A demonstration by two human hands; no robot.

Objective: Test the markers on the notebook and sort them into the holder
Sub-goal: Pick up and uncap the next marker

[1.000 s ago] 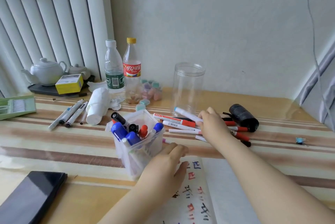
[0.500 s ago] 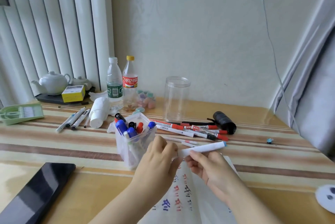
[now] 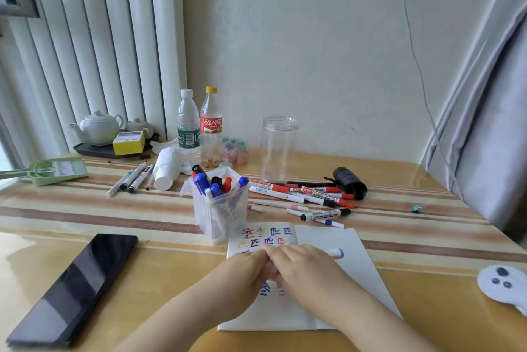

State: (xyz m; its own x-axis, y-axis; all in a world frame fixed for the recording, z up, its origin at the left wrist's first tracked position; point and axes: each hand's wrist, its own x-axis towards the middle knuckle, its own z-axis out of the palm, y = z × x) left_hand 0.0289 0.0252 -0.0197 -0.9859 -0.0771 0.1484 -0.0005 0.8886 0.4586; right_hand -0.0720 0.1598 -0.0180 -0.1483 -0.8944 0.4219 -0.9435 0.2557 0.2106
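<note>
Both hands are meeting over the open notebook (image 3: 336,240), their fingertips touching. The right hand (image 3: 302,266) is curling round a white marker (image 3: 336,253) whose blue end is poking out to the right past the knuckles. The left hand (image 3: 245,271) is bunching its fingers against the other end of that marker, though the frame is too blurred there to tell whether it is pinching a cap or only touching.

The notebook is lying flat under the hands, and its left page is carrying rows of small test scribbles in red, blue and yellow. Just behind the notebook's left corner, the clear plastic holder (image 3: 219,209) is standing upright, holding several blue, red and black capped markers. Right of the holder, a loose pile of whiteboard markers (image 3: 308,194) is lying on the striped table (image 3: 85,209), with two thinner pens nearer the notebook. Behind that pile an empty clear jar (image 3: 279,149) is standing, and a black cylinder (image 3: 350,182) is lying at the pile's right end.

Left of the holder, a rolled white cloth (image 3: 166,169) and a few pens (image 3: 131,180) are lying near two plastic bottles (image 3: 199,126). A dark phone (image 3: 74,286) is resting well left of the notebook, near the table's front edge.
</note>
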